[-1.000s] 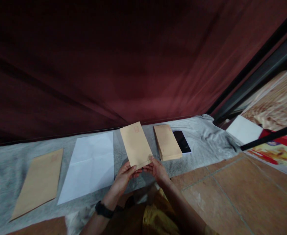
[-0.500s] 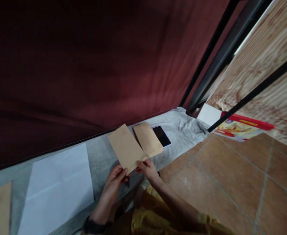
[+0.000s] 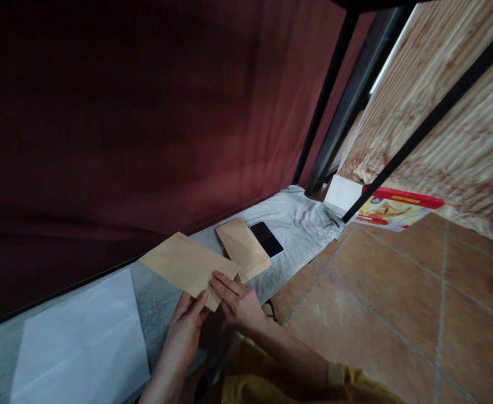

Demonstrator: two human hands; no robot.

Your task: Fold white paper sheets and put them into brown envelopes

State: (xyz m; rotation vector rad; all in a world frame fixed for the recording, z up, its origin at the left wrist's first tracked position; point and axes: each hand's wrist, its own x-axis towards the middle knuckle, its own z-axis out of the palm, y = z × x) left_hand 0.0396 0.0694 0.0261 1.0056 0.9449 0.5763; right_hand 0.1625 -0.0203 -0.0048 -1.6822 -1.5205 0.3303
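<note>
A brown paper envelope (image 3: 183, 264) is held by its near end just above the grey cloth (image 3: 300, 216). My left hand (image 3: 186, 327) grips that end from below with the fingers closed on it. My right hand (image 3: 238, 302) pinches the same end from the right, fingers laid along the edge. A stack of brown envelopes (image 3: 242, 253) lies on the cloth just beyond my right hand. A white sheet of paper (image 3: 82, 342) lies flat on the cloth to the left of my left hand.
A black phone (image 3: 266, 238) lies screen up beside the stack. A dark red curtain (image 3: 145, 112) hangs behind the cloth. Black metal bars (image 3: 326, 101) stand at the right, with a white sheet (image 3: 344, 192) and a red and yellow printed box (image 3: 391, 209) behind them. Brown floor tiles (image 3: 397, 297) lie to the right.
The envelope has turned from pointing away from me to lying sideways, its far end now to the left. The view has swung right, and the left brown envelope has gone out of sight.
</note>
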